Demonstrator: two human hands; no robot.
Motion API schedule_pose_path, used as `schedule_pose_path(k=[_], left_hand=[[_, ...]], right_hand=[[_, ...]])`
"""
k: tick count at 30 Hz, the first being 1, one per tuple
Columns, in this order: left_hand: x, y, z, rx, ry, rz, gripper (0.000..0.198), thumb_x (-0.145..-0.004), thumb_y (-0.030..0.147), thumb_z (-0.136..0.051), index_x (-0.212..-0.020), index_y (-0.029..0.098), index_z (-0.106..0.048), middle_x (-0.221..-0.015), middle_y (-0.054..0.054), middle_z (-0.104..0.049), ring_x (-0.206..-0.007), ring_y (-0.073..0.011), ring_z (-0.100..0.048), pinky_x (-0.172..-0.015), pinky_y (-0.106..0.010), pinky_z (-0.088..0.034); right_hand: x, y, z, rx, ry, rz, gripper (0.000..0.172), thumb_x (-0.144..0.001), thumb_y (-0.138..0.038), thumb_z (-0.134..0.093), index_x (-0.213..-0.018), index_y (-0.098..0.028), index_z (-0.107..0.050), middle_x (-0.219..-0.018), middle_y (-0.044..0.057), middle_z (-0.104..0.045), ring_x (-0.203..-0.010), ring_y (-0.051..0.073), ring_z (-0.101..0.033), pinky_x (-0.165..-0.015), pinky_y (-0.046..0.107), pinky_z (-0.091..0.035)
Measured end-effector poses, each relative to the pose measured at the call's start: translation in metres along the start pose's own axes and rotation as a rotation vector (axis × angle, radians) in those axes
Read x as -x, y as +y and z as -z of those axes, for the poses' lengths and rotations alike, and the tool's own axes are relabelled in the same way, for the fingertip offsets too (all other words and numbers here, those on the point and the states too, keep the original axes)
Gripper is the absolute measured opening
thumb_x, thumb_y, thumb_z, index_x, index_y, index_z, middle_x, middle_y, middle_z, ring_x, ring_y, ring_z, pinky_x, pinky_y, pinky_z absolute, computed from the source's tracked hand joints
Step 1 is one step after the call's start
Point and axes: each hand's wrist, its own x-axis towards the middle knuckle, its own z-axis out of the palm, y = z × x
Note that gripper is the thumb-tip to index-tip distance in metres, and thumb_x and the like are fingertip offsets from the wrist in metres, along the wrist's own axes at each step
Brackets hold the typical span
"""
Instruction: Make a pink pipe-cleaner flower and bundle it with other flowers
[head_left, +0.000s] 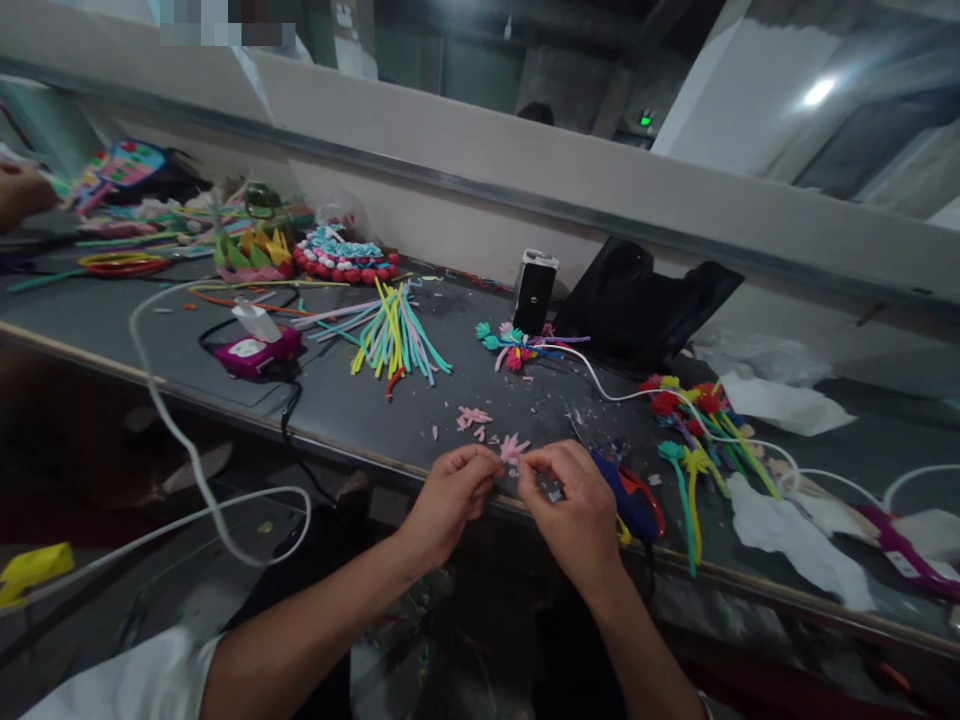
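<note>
At the front edge of the table, my left hand and my right hand come close together with their fingers pinched. Between and just beyond the fingertips is a small fanned pink pipe-cleaner flower; both pinches seem to be at its base, which the fingers partly hide. Short cut pink pipe-cleaner pieces lie loose a little behind it. Beside my right hand rests a blue-and-red handled tool, partly covered by that hand.
Yellow, teal and lilac pipe cleaners fan out at centre left, near a purple power strip. Finished pipe-cleaner flowers lie at right. A black bag and a dark box stand behind. A white cable loops off the edge. Another person's hand shows far left.
</note>
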Motion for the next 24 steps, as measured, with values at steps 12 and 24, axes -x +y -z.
schedule_pose_path(k=[12, 24], left_hand=[[0.0016, -0.0005, -0.0022, -0.015, 0.013, 0.003, 0.017, -0.074, 0.029, -0.066, -0.067, 0.016, -0.059, -0.049, 0.010, -0.026, -0.044, -0.0044, -0.017, -0.041, -0.020, -0.013], [0.0021, -0.0019, -0.0042, -0.016, -0.013, -0.002, 0.016, -0.074, 0.028, -0.065, -0.067, 0.015, -0.058, -0.048, 0.011, -0.025, -0.043, -0.0041, -0.014, -0.041, -0.020, -0.012]], right_hand=[[-0.0010, 0.0002, 0.0017, 0.040, 0.007, -0.005, 0.013, -0.084, -0.014, -0.054, -0.074, -0.022, -0.057, -0.074, 0.000, -0.058, -0.076, 0.016, -0.054, -0.071, 0.027, -0.042], [-0.0002, 0.0031, 0.0025, 0.036, -0.012, -0.042, 0.013, -0.082, -0.013, -0.054, -0.072, -0.021, -0.055, -0.074, 0.000, -0.057, -0.075, 0.015, -0.052, -0.069, 0.027, -0.040]])
